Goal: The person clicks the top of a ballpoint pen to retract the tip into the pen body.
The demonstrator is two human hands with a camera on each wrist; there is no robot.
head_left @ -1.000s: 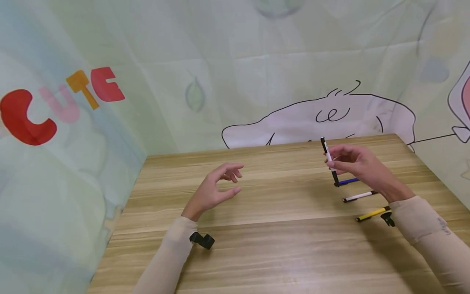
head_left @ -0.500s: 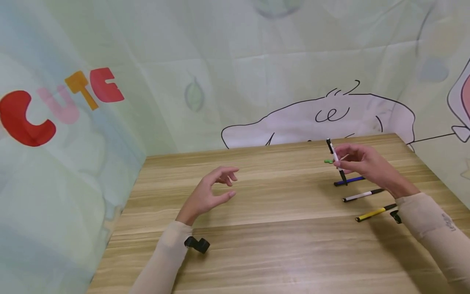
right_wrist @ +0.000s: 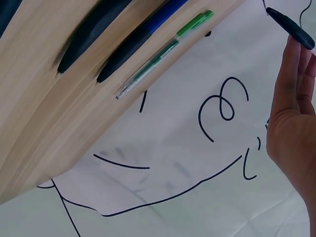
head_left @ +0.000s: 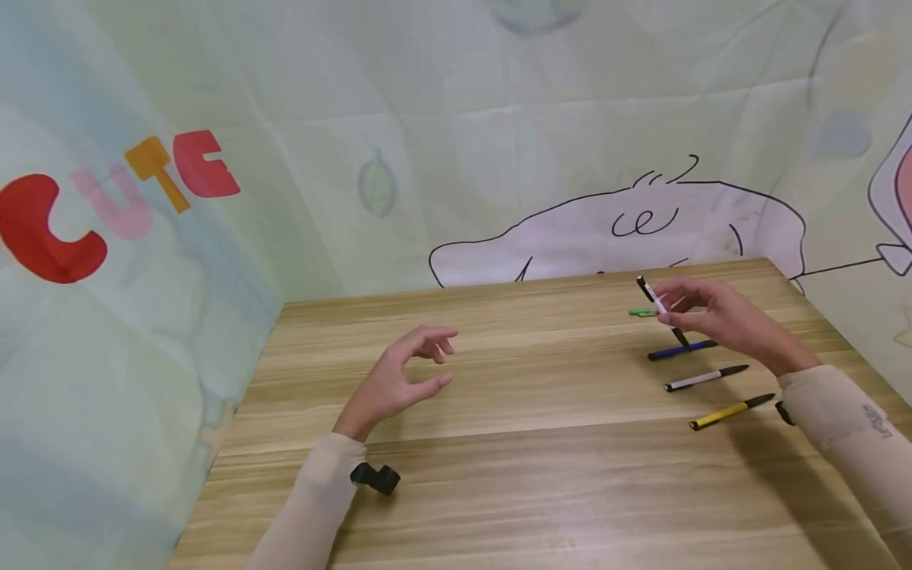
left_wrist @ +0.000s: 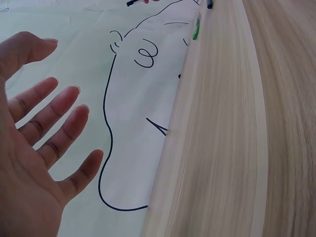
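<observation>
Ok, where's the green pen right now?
In the head view, the green pen lies at right on the wood-grain table, beyond the blue pen, partly hidden by the right hand.

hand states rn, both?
Left hand: open, fingers relaxed, holding nothing.
Right hand: holding a white-and-black pen, pinched between thumb and fingers.

Reads "CUTE" (head_left: 151, 161) in bold colourful capitals on the backdrop (head_left: 342, 158), beyond the table's (head_left: 527, 491) left edge; shows small lettering (head_left: 878, 420), unclear, on the right sleeve (head_left: 830, 419).
</observation>
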